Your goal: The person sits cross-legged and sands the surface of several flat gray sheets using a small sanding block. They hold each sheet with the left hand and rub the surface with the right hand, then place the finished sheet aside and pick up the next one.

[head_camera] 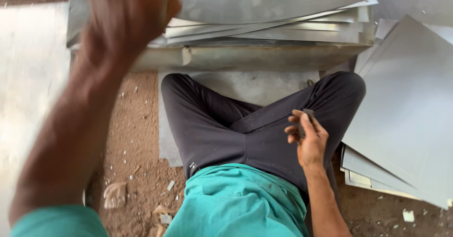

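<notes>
From the head camera, the right hand (309, 140) rests over the right thigh, fingers curled shut around a small dark object (306, 119) whose top pokes up just past the fingertips. Only that short stub shows, so its full shape stays hidden; its long axis seems to run roughly upright in the picture, pointing away from the body toward the stack of metal sheets (269, 24) ahead. It looks rigid and light, judging by the easy pinch-and-wrap grip, and the middle of the shaft where the fingers already sit seems the sensible place to hold it

The left hand (127, 15) is raised well above and to the left of the right hand, blurred; whether it is open, closed or holding anything I cannot tell. It hangs in front of the near left corner of the stack

To the right of the right hand lie more loose grey sheets (406, 119), thin, probably stiff with sharp edges. Below both hands, dirt floor (137, 138) with scraps
</notes>
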